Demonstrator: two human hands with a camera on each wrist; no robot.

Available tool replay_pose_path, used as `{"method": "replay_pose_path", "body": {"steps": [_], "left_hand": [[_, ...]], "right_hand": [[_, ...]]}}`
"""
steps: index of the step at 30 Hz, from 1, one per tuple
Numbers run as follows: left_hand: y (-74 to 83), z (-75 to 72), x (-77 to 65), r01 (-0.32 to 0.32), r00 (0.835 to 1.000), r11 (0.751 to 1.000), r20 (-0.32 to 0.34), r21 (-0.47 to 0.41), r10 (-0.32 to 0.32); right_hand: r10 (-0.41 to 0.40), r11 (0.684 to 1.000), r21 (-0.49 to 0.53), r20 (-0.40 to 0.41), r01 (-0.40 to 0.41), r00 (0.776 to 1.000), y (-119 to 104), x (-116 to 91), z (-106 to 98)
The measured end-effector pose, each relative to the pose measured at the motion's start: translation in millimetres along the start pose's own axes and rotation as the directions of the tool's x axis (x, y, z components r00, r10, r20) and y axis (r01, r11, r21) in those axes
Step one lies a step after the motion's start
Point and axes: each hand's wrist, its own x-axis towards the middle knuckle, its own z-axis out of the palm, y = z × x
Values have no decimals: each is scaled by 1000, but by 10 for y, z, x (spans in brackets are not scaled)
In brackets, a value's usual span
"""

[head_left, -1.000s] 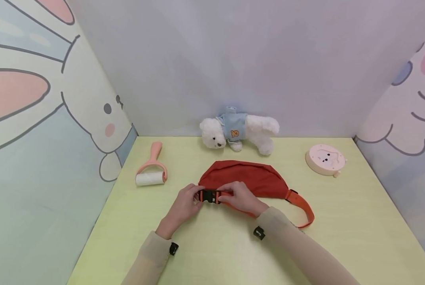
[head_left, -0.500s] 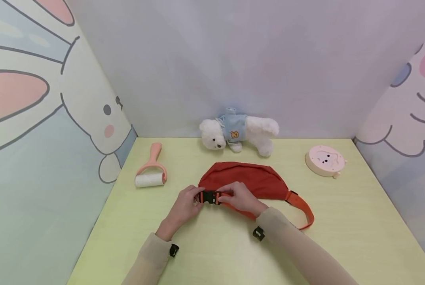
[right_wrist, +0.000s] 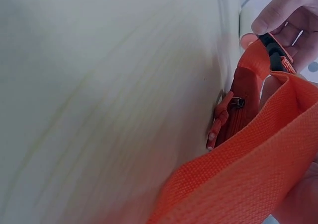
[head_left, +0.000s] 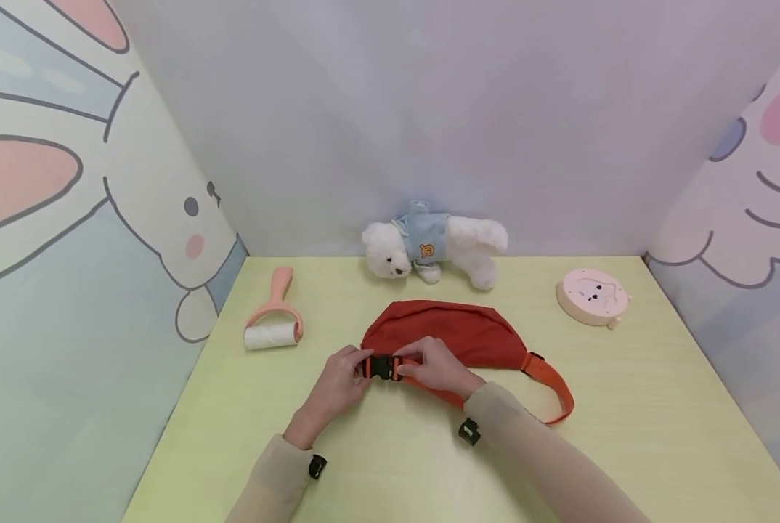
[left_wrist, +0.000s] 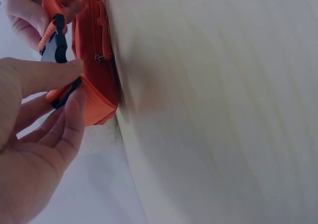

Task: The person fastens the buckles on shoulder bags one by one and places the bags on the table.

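Observation:
A red waist bag lies on the table in front of me, its orange strap looping round from the right end. The black side-release buckle is in front of the bag, its two halves joined. My left hand pinches the buckle's left end between thumb and fingers. At the other end, my right hand pinches the buckle where the strap threads in. In the left wrist view, the left thumb and fingertips grip the black buckle end. Orange webbing hides much of the right hand in the right wrist view.
Behind the bag, a white plush bear in a blue shirt lies on its side against the wall. A pink lint roller lies at the left. Toward the back right sits a round pink box. Painted walls enclose the table.
Both hands keep their hold on the joined buckle and barely move. The head view has shifted slightly, so everything on the table appears a little lower.

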Motion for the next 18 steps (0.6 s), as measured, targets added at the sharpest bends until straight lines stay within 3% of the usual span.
{"method": "replay_pose_path", "body": {"steps": [11, 18], "left_hand": [[36, -13, 25, -12, 1000, 1000, 16, 19, 12], [68, 2, 7, 30, 998, 999, 62, 29, -32]], "right_hand": [[25, 999, 38, 9, -25, 1000, 4, 23, 6], [24, 999, 28, 32, -25, 999, -26, 24, 29]]}}
